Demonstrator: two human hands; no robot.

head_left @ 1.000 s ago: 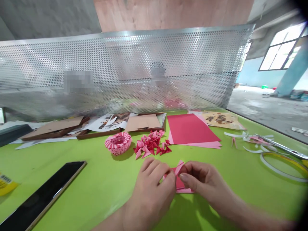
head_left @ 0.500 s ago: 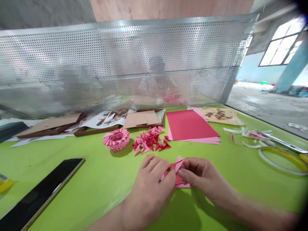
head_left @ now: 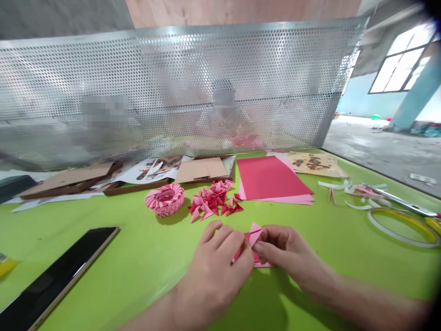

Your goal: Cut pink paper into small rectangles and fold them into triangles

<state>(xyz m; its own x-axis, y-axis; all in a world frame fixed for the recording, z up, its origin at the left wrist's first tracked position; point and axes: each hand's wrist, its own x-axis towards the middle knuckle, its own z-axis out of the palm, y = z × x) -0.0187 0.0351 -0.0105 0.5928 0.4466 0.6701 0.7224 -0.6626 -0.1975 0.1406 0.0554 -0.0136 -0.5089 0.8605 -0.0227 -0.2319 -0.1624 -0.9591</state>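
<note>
1. While a dark smartphone (head_left: 58, 271) lies at the near left of the green desk (head_left: 131, 243), a yellow packet (head_left: 5, 264) pokes in at the left edge, just beside it.
2. Along the far left of the desk lie brown cardboard pieces (head_left: 67, 180) and printed sheets (head_left: 153, 169), with more cardboard (head_left: 201, 169) to their right.
3. Nearer the middle, a round woven paper basket (head_left: 164, 199) in pink and white sits just left of a heap of folded pink-and-red paper triangles (head_left: 213, 200).
4. Near the centre, the left hand (head_left: 213, 276) curls its fingers over a folded pink paper (head_left: 254, 243), pressing on its left side.
5. Just right of it, the right hand (head_left: 289, 253) pinches the same paper between thumb and fingers; the paper stays low over the desk, mostly hidden by both hands.
6. Farther off, a red sheet (head_left: 270, 177) lies on pink sheets (head_left: 289, 199), beside a printed card (head_left: 313, 164).
7. At the right, white paper scraps (head_left: 358, 193) lie near scissors (head_left: 403, 202) and a ring of yellow tape (head_left: 403, 227).
8. Behind the desk stands a perforated metal screen (head_left: 179, 82), with two blurred people (head_left: 223, 119) beyond it.
</note>
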